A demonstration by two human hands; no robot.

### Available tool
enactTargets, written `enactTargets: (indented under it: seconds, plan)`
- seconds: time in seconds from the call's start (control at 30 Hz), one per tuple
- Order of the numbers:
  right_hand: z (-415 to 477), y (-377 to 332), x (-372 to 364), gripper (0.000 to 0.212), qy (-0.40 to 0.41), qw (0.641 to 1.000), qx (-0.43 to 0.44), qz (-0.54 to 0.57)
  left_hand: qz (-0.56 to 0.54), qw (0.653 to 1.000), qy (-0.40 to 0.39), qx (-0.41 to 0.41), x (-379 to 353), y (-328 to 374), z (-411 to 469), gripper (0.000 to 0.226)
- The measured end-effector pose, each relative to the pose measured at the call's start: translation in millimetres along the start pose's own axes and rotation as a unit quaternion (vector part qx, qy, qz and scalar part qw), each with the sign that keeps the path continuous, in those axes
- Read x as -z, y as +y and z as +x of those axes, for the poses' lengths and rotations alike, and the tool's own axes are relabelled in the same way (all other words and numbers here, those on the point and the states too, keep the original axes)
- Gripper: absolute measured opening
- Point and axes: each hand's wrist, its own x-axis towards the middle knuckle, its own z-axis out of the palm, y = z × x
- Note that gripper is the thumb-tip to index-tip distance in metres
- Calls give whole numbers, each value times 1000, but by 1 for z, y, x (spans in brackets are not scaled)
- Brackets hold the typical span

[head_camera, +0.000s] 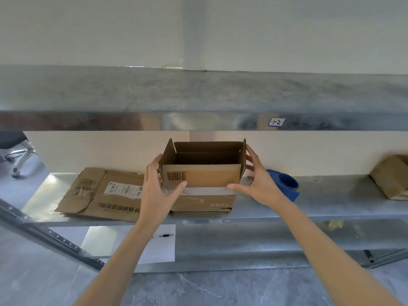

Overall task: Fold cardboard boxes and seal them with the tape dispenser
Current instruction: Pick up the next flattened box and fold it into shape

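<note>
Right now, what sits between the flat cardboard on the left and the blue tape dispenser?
The open cardboard box, with the left hand and right hand touching its sides; the head view shows it.

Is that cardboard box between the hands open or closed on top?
Open. The box's side flaps stand upright and its dark inside shows. The left hand and right hand press against its two ends.
</note>
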Motion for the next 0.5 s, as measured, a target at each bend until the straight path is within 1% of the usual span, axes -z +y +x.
enactTargets:
  seconds: [0.07, 0.1, 0.2, 0.27, 0.33, 0.4, 0.5]
  plan:
    - [-2, -8, -4, 117, 20, 999, -13, 32, 5, 1000, -4, -13, 1, 5, 0, 86]
    - [-3, -11, -6, 109, 33, 998, -20, 48, 19, 1000, -3, -24, 2, 8, 0, 82]
    - [-2, -25, -10, 77, 94, 992, -44, 77, 75, 995, 1, -63, 5, 15, 2, 65]
    - [1, -31, -12, 62, 126, 989, -52, 62, 85, 994, -2, -68, 7, 18, 8, 50]
    - [3, -34, -13, 58, 143, 988, -46, 25, 94, 993, -10, -70, 11, 21, 14, 41]
    - [3, -34, -13, 56, 151, 988, -38, 15, 116, 990, -20, -73, 14, 24, 20, 36]
    - [3, -34, -12, 52, 154, 988, -29, 13, 106, 992, -35, -57, 18, 32, 30, 37]
